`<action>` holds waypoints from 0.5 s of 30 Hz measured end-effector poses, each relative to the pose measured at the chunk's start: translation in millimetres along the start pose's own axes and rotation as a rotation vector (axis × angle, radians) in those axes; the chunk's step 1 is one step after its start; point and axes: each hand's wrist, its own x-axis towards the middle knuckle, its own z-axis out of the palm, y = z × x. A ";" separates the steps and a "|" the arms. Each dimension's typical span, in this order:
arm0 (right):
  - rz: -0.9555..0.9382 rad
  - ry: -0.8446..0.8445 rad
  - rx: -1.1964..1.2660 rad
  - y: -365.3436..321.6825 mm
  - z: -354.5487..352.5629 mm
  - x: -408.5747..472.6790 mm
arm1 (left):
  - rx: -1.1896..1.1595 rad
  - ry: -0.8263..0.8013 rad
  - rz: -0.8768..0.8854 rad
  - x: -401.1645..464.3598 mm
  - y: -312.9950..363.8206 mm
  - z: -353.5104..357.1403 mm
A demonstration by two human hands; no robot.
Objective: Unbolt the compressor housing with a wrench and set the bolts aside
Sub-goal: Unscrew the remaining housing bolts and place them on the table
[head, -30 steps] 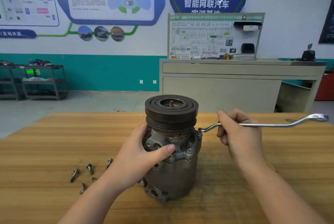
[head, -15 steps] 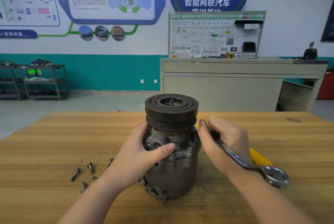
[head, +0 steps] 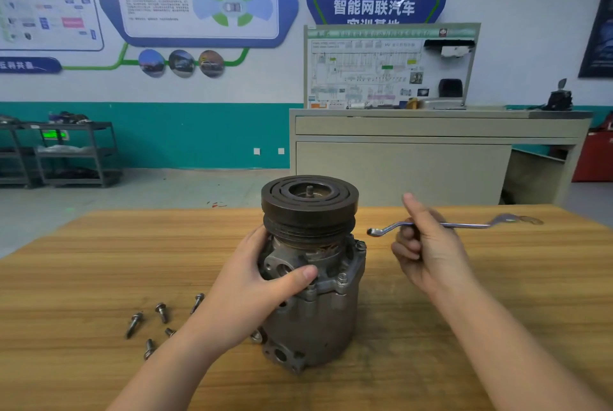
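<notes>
My left hand (head: 262, 281) wraps the compressor housing (head: 311, 304) at frame centre, thumb across its front, so it won't twist on the wooden table (head: 99, 261) when I pull. My right hand (head: 428, 248), right of centre with the wrist bent back, curls its fingers around the wrench (head: 454, 225), whose ring end hangs just clear of the bolt (head: 361, 245) on the housing's upper right flange. Five loose bolts (head: 159, 321) lie lower left, set apart from the work
</notes>
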 end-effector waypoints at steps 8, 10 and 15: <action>-0.447 0.071 -0.381 4.9 5.8 -18.8 | 0.030 0.002 -0.003 -0.3 0.0 -1.4; -0.520 0.058 -0.478 7.8 6.7 -24.2 | 0.034 0.001 -0.001 -0.3 0.1 -1.4; -0.977 -0.132 -0.822 9.7 18.1 -49.4 | 0.029 -0.004 -0.004 -0.5 0.1 -1.4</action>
